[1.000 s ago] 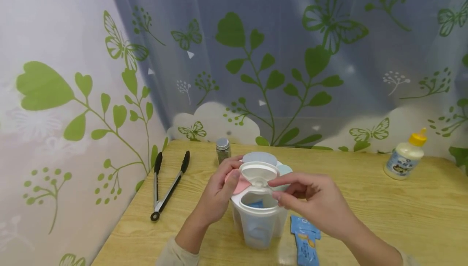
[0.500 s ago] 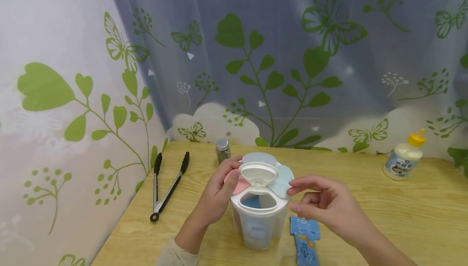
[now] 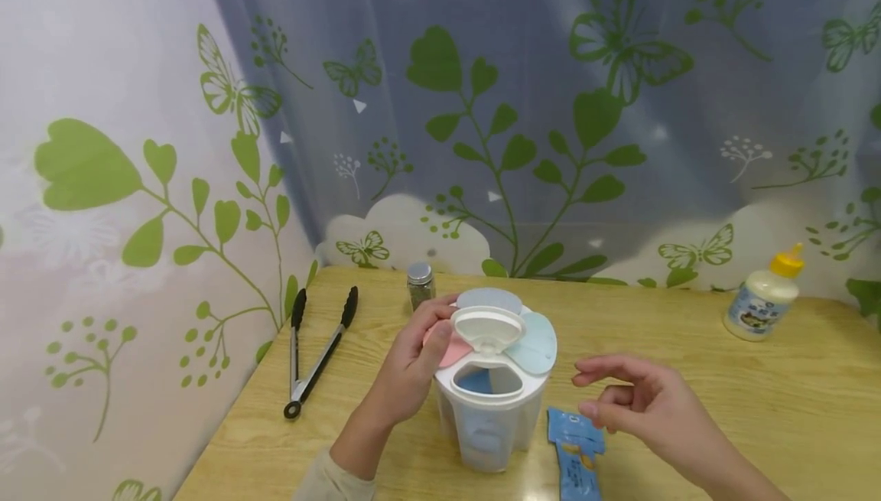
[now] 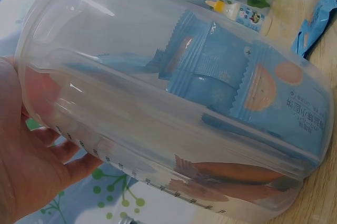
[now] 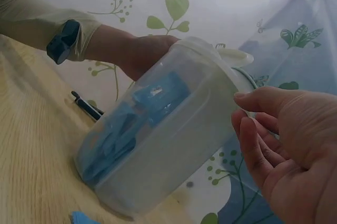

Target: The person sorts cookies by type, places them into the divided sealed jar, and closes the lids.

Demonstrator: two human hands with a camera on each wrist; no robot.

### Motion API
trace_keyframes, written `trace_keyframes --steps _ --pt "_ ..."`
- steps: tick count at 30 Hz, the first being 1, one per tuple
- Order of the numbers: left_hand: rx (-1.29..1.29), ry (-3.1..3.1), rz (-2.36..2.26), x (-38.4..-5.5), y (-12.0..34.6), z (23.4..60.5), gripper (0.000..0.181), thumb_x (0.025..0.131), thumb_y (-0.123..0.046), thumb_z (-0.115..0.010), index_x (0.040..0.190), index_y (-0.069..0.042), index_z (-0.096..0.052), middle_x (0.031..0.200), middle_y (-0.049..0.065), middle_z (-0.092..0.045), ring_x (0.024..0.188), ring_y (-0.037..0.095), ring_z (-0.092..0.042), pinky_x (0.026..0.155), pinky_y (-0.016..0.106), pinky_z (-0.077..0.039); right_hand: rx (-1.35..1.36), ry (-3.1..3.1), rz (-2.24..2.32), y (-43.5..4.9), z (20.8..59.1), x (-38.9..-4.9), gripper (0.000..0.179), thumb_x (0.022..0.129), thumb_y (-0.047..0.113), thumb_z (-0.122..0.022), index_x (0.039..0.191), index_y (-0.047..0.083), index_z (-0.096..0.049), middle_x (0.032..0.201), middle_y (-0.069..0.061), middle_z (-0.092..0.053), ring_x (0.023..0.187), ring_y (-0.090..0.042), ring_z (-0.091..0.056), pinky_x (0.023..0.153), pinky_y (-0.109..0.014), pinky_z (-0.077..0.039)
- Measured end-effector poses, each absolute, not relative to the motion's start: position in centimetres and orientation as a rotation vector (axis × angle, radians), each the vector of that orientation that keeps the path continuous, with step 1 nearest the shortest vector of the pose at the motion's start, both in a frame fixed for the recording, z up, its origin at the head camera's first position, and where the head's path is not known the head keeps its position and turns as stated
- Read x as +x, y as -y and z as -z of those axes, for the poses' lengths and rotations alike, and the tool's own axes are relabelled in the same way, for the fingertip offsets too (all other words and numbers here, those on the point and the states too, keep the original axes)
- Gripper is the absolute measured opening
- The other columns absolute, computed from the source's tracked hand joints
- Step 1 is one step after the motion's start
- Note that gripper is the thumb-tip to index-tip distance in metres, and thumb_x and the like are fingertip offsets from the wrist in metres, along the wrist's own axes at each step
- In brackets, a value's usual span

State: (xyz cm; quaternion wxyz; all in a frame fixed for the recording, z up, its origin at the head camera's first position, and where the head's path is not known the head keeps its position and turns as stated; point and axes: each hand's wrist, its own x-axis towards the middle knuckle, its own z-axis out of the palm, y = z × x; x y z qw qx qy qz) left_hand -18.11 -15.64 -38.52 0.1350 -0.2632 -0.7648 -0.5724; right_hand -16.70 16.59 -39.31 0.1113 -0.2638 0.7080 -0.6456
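A clear plastic storage container (image 3: 486, 434) stands on the table, its white top fitted with pastel flip lids. The front white lid (image 3: 487, 328) is raised, and a blue packet shows in the opening. Through the wall in the left wrist view, several blue biscuit packets (image 4: 276, 95) and an orange-brown packet (image 4: 231, 175) appear in separate compartments. My left hand (image 3: 407, 369) grips the container's left side near the rim, thumb over the pink lid (image 3: 454, 349). My right hand (image 3: 650, 403) hovers right of the container, fingers loosely bent, holding nothing.
Two blue packets (image 3: 578, 464) lie on the table (image 3: 723, 409), right of the container and below my right hand. Black-tipped tongs (image 3: 316, 363) lie spread at left. A small silver-capped jar (image 3: 420, 287) stands behind, and a yellow-capped bottle (image 3: 760, 302) at far right.
My right hand has withdrawn from the raised front lid, moving right and slightly down. The lid stays up, and my left hand keeps its grip on the container.
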Motion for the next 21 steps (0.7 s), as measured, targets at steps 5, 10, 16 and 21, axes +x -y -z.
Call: trace_keyframes --steps 5,10,16,21 --pt "-0.763 2.215 1.654 -18.0 15.6 38.4 0.02 0.107 -0.016 -0.041 0.115 -0.01 -0.059 0.146 0.007 -0.05 0.143 0.027 -0.042 0.116 0.05 -0.036 -0.713 -2.114 1.84 -17.3 40.8 -17.1 0.037 0.095 0.002 -0.064 0.13 0.012 -0.062 0.119 0.008 -0.069 0.076 -0.009 -0.068 0.065 -0.031 -0.057" --pt "-0.773 2.213 1.647 -17.9 15.7 38.4 0.022 0.107 -0.016 -0.041 0.117 -0.011 -0.06 0.145 0.008 -0.051 0.142 0.026 -0.042 0.116 0.046 -0.036 -0.67 -2.11 1.797 -17.8 42.4 -17.3 0.037 0.096 0.005 -0.064 0.132 0.016 -0.062 0.12 0.013 -0.068 0.077 -0.01 -0.069 0.064 -0.031 -0.056" --pt "-0.773 2.213 1.644 -17.9 15.7 38.3 0.023 0.107 -0.016 -0.041 0.118 -0.011 -0.06 0.145 0.008 -0.051 0.142 0.027 -0.043 0.116 0.049 -0.036 -0.663 -2.091 1.77 -18.2 43.7 -17.8 0.038 0.096 0.006 -0.064 0.133 0.015 -0.061 0.122 0.016 -0.067 0.082 -0.011 -0.07 0.07 -0.032 -0.059" --pt "-0.769 2.212 1.64 -17.9 15.7 38.3 0.023 0.107 -0.016 -0.042 0.118 -0.011 -0.061 0.144 0.008 -0.051 0.141 0.026 -0.043 0.115 0.052 -0.036 -0.686 -2.111 1.753 -18.5 44.7 -18.2 0.039 0.094 0.006 -0.066 0.133 0.005 -0.06 0.12 0.016 -0.068 0.084 -0.013 -0.071 0.074 -0.031 -0.06"
